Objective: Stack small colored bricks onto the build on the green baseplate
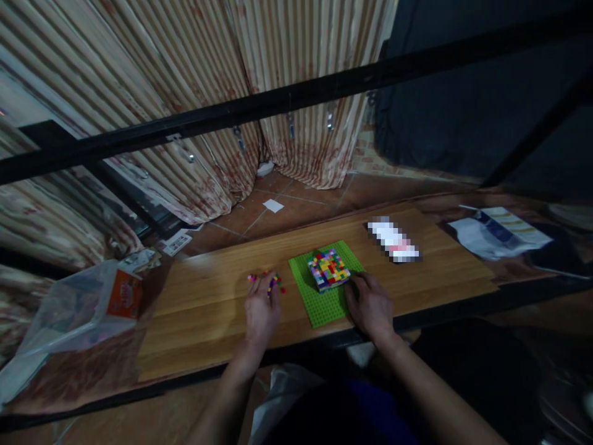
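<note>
The block structure (328,270), built from small bricks of many colours such as yellow, red, white and purple, sits on the green studded baseplate (323,309), which lies flat and slightly turned on the tabletop (199,309), while the loose bricks (283,290) are scattered to its left.

Two hands (263,312) (373,304); one green baseplate (327,311), one brick build (329,270) at five o'clock; one clear bin (76,306) at eight — several tiny loose bricks (283,290) at seven.
</note>
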Tool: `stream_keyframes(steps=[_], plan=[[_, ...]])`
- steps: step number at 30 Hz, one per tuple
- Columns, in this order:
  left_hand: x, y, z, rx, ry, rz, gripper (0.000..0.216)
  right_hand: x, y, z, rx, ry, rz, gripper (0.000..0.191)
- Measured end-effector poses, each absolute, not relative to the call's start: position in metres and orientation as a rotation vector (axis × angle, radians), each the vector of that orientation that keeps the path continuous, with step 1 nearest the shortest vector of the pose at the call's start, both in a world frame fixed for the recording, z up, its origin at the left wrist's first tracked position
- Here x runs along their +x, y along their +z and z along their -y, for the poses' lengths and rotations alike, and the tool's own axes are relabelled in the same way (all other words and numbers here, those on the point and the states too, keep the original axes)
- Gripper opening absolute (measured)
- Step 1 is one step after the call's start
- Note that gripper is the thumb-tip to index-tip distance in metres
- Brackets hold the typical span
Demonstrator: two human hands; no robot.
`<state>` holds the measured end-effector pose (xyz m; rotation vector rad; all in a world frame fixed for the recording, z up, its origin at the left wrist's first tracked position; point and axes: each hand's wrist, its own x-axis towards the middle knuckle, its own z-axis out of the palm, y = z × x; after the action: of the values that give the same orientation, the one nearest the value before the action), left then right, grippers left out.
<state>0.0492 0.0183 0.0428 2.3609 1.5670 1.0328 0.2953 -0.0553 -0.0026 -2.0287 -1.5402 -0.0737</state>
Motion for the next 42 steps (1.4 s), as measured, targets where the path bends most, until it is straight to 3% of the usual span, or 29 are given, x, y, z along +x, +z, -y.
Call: stream_keyframes(steps=[7,26,42], plan=[[0.021,0.037,-0.011,2.344,0.981,-1.610,0.024,0.297,-0.003,0.057,-2.035,-0.069,1.547,0.030],[0.055,0.029,-0.019,2.624,0.642,-1.618,0.014,0.298,-0.006,0.057,-2.054,-0.084,1.551,0.029],[0.056,0.023,-0.015,2.515,0.711,-1.616,0.014,0.296,-0.003,0.057,-2.042,-0.077,1.539,0.028]])
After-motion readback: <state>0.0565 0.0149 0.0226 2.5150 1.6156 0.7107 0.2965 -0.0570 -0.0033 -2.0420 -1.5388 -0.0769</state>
